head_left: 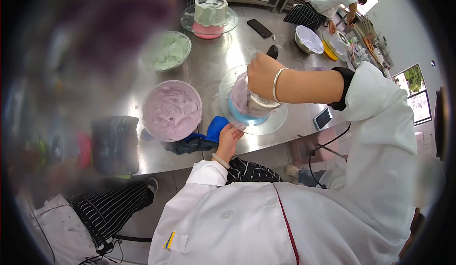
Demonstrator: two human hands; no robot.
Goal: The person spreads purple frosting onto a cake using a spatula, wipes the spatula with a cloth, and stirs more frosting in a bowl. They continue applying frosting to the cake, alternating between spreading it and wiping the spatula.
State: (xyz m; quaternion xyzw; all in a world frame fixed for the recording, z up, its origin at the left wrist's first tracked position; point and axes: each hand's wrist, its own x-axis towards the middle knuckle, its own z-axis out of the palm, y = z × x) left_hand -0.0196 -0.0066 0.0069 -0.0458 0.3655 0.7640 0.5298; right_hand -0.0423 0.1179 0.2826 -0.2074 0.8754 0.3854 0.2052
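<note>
A small cake with lilac cream (241,94) stands on a clear glass turntable (273,125) with a blue base. My right hand (264,76) is closed above the cake, its fingers curled; a black handle end (272,52) shows just beyond it, and the rest of the tool is hidden. At the near left edge of the turntable, my left hand (229,139) touches the glass rim with its fingertips. A blue cloth (216,128) lies beside that hand. To the left sits a large bowl of pinkish-lilac cream (172,110).
A bowl of green cream (172,51) and another frosted cake (210,11) stand farther back. Phones lie at the back (259,28) and right (322,118). A co-worker (327,1) leans over a turntable at the back right. A bowl of pale lilac cream (309,39) is nearby.
</note>
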